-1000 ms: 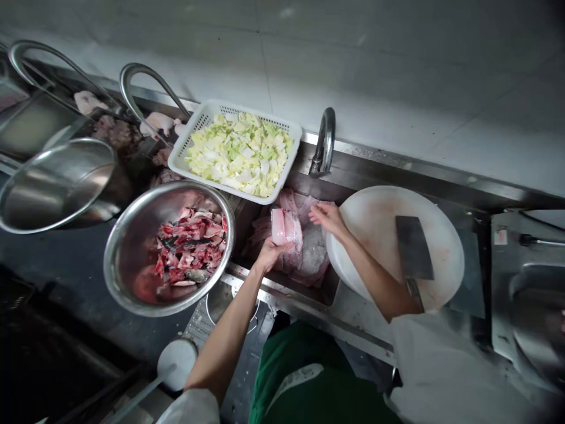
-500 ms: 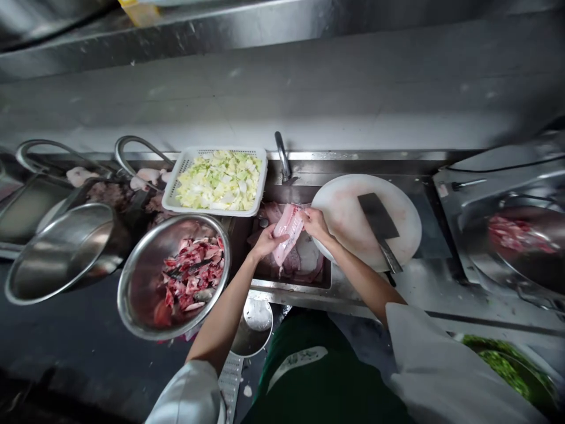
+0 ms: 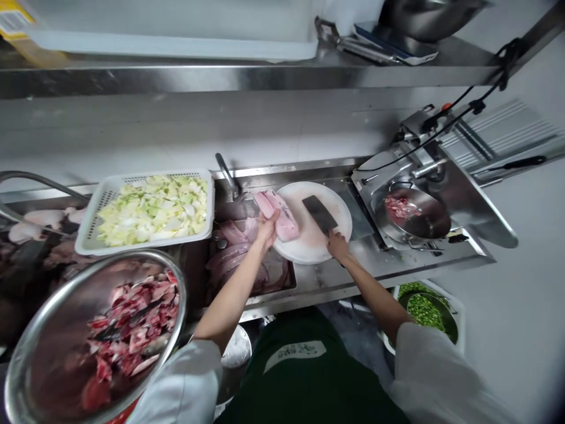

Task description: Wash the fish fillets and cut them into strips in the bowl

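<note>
Left hand [image 3: 267, 228] wrapped round fish fillet [image 3: 288, 226] over chopping board [image 3: 302, 248] at nine o'clock, probably steadying slippery flesh; right hand [image 3: 338, 245] closed on cleaver [image 3: 318, 212] by handle, four o'clock

A white perforated basket [image 3: 143, 247] heaped with chopped cabbage [image 3: 154, 209] sits beside a metal faucet [image 3: 226, 174]. Above, a steel shelf [image 3: 220, 79] bears a white plastic tray [image 3: 176, 29]. At the right, a steel pot [image 3: 430, 215] contains reddish raw meat [image 3: 401, 209]; a black cable [image 3: 459, 118] hangs behind it. Lower right, chopped greens [image 3: 426, 312] fill a white container [image 3: 461, 330].
</note>
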Motion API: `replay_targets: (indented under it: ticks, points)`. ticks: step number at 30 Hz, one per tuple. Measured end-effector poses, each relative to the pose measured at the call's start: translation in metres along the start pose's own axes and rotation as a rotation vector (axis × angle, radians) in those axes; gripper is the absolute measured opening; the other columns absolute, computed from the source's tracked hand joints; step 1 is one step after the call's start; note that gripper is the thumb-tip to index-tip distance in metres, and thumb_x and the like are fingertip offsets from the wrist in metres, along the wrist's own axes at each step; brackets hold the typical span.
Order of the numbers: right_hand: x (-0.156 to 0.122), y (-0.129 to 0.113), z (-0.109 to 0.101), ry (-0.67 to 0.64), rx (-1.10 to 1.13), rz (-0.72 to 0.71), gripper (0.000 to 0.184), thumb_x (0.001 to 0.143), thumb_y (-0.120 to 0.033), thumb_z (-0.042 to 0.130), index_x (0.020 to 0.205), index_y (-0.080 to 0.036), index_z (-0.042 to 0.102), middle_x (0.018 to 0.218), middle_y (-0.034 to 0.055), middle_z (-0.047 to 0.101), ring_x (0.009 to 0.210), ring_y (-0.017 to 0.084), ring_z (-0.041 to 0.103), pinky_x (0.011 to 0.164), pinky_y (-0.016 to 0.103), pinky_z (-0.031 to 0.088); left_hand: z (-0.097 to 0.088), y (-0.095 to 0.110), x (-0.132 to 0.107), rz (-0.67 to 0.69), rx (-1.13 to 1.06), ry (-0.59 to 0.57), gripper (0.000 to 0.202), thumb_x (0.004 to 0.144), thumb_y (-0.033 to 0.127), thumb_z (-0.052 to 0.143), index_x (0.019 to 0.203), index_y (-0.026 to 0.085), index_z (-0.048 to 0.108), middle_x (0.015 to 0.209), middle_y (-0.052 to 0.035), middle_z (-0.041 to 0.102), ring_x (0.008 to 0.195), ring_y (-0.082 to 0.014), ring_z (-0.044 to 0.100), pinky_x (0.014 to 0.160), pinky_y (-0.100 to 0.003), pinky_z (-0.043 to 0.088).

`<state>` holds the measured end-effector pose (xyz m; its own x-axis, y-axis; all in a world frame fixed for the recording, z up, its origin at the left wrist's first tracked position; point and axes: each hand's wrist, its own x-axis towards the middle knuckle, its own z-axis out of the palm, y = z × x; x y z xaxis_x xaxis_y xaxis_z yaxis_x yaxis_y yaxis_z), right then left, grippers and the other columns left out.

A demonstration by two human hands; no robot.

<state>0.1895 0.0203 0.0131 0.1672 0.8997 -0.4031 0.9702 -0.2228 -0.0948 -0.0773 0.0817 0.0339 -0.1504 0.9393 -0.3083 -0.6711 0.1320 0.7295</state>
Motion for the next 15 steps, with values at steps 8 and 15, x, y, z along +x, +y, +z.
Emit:
replay_targets:
  ticks: [8,15]
  points:
    - [0.053,0.055,-0.028,-0.015,0.332,-0.131,0.044,0.104,-0.025,0.055,0.147,-0.016,0.059,0.122,0.0112,0.079,0.100,0.022,0.078,0.088,0.027,0.058,0.037,-0.123,-0.022,-0.097,0.097,0.406,0.044,0.076,0.013,0.090,0.107,0.022,0.060,0.102,-0.0034,0.073,0.104,-0.0205,0.074,0.101,-0.038,0.059]
    - [0.078,0.068,-0.057,-0.024,0.051,-0.142,0.036,0.111,-0.020,0.045,0.138,-0.012,0.066,0.118,0.0211,0.080,0.110,0.029,0.079,0.093,0.032,0.058,-0.001,-0.061,-0.055,0.209,0.131,0.410,0.060,0.067,0.041,0.102,0.110,0.025,0.063,0.098,0.0009,0.074,0.091,-0.0154,0.073,0.089,-0.027,0.057]
